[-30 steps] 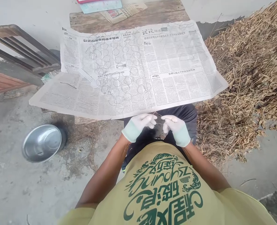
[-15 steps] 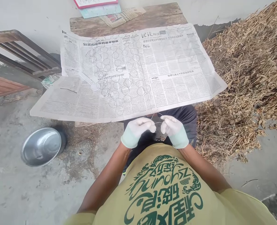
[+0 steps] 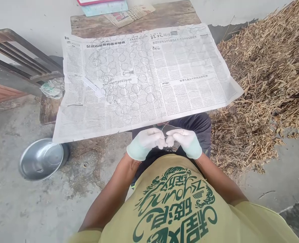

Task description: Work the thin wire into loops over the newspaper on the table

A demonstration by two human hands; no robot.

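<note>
Both my hands wear white gloves and meet just below the near edge of a spread newspaper [image 3: 189, 87]. My left hand [image 3: 145, 141] and my right hand [image 3: 186, 141] are closed in pinches, fingertips touching, on a thin wire [image 3: 173, 126] that loops up between them. Many small wire rings [image 3: 129, 91] lie in rows on the left half of the newspaper, beside a small white spoon-like piece [image 3: 95, 89]. The paper rests on a low wooden table [image 3: 164, 15].
A metal bowl [image 3: 41, 158] sits on the concrete floor at the left. A heap of dry straw [image 3: 268, 84] fills the right side. A wooden frame [image 3: 20, 60] leans at the far left. Books and papers [image 3: 106, 5] lie at the table's far end.
My hands have drawn closer until their fingertips touch, and the wire loop now stands higher between them. The newspaper's left edge looks folded or shifted, baring a table leg.
</note>
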